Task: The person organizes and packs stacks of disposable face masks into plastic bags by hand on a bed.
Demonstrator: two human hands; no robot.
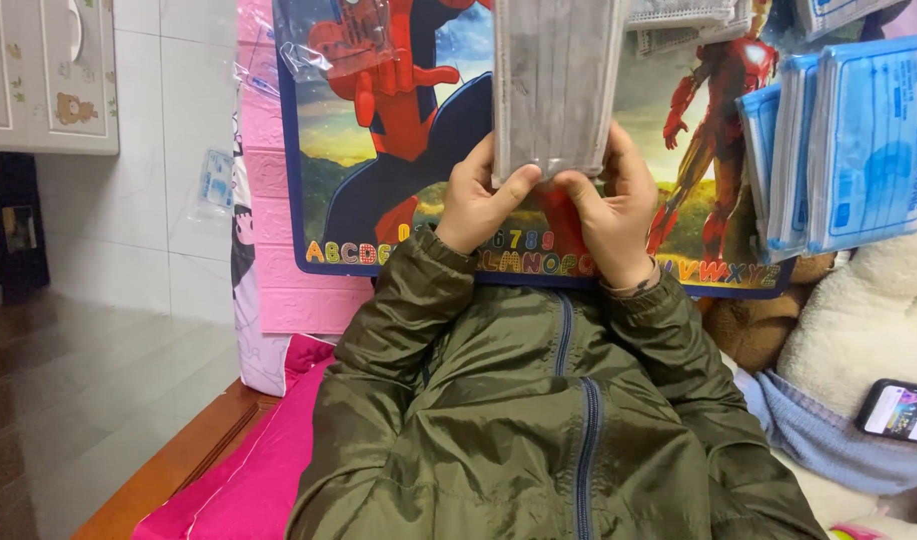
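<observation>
Both hands up in front, clamped on the bottom edge of a grey mask pack (556, 85). Left hand (478, 205) pinching the lower left corner, thumb pressed on the front, fingers tucked behind. Right hand (608, 215) gripping the lower right corner, thumb on the front too, fingers wrapped round the back. Grip shut tight on the pack, both sides. Thumbs nearly meeting at the pack's bottom middle. Pack held upright, top end cut off by the frame edge, pleats of the grey masks showing thru the clear wrap.

Thin bracelet (633, 288) on the right wrist. Olive green jacket (538, 420) w/ sleeves running up to both hands, zip down the middle.

Right behind the hands: a colourful alphabet board (398, 200) standing upright, cartoon hero figures on it, row of letters & digits along the bottom. Small clear plastic bag (343, 40) at the board's upper left. More grey masks (678, 20) peeking out at the top, just right of the held pack. Blue mask packs (848, 150) stacked against the board's right side.

Further out: pink foam wall panel (278, 200) left of the board, pink cushion (268, 460) below it, wooden edge (178, 450) beside that. Phone (898, 412) w/ lit screen lying far right on a light blue cloth (818, 430), white fluffy blanket (868, 320) above it. White cabinet (48, 75) top left.
</observation>
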